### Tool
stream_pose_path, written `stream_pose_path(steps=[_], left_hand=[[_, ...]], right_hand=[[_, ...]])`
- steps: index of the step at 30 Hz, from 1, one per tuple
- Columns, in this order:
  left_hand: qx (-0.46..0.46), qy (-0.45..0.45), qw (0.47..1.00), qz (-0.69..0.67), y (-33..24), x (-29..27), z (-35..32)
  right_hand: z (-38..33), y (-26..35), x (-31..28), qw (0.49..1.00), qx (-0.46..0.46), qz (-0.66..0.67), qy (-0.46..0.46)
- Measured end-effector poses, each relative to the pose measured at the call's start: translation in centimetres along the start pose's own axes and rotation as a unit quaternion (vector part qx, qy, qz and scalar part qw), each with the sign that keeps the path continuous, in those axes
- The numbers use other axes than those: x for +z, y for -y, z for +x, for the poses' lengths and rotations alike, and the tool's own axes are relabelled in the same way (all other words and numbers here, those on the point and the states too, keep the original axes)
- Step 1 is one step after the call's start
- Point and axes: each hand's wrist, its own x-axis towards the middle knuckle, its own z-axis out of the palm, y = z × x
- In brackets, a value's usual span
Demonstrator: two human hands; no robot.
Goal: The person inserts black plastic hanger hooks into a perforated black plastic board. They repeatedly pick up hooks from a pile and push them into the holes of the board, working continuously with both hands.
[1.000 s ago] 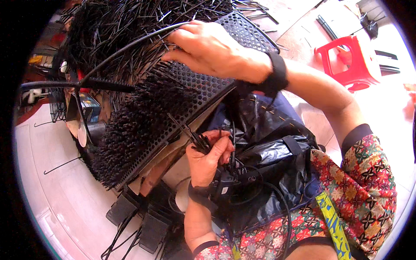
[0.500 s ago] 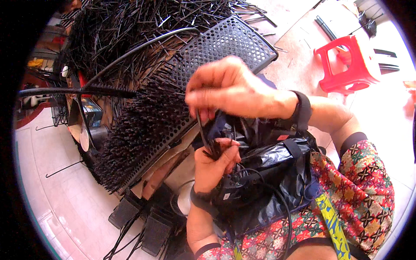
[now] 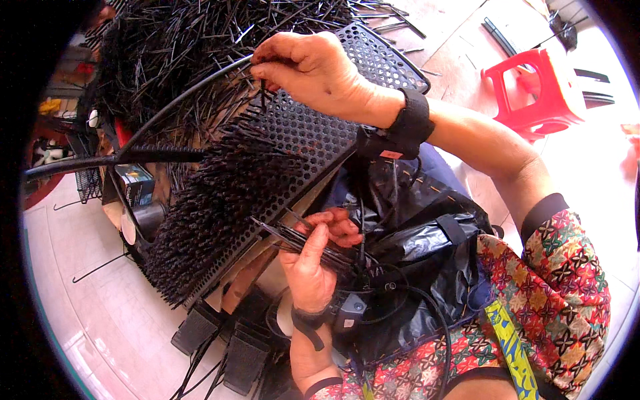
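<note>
My left hand [image 3: 313,267] is closed round a small bundle of thin black sticks [image 3: 283,235], their ends poking out past the thumb. Up over the perforated black tray [image 3: 320,123], my right hand [image 3: 317,70] pinches a single black stick [image 3: 263,95] that points down toward the holes. Densely packed dark sticks [image 3: 213,207] stand upright in the tray's near and left part, while bare holes show toward its far right end. Whether the pinched stick's lower end touches the tray, I cannot tell.
A heap of loose black sticks [image 3: 200,40] lies beyond the tray. A curved black bar [image 3: 180,93] crosses at the left. A red plastic stool [image 3: 533,93] stands at the right. Black plastic sheeting [image 3: 413,220] covers my lap, with cables over it.
My right hand has moved up and left, from just above my left hand to over the tray, carrying a stick. My left hand has turned, so its bundle now points left.
</note>
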Motion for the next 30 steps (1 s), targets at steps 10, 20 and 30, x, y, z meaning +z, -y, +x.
stream_pose_path(steps=[10,20,30], left_hand=[[-0.077,0.026,0.996,-0.043,0.2,0.2,0.2],[-0.059,0.000,0.997,0.045,0.7,0.1,0.5],[-0.053,-0.002,0.997,0.051,0.6,0.0,0.7]], right_hand=[[1.2,-0.3,0.9,0.984,-0.171,-0.037,0.023],[1.1,-0.8,1.0,0.991,-0.116,-0.060,0.010],[1.6,1.5,1.9,0.911,-0.175,-0.307,0.212]])
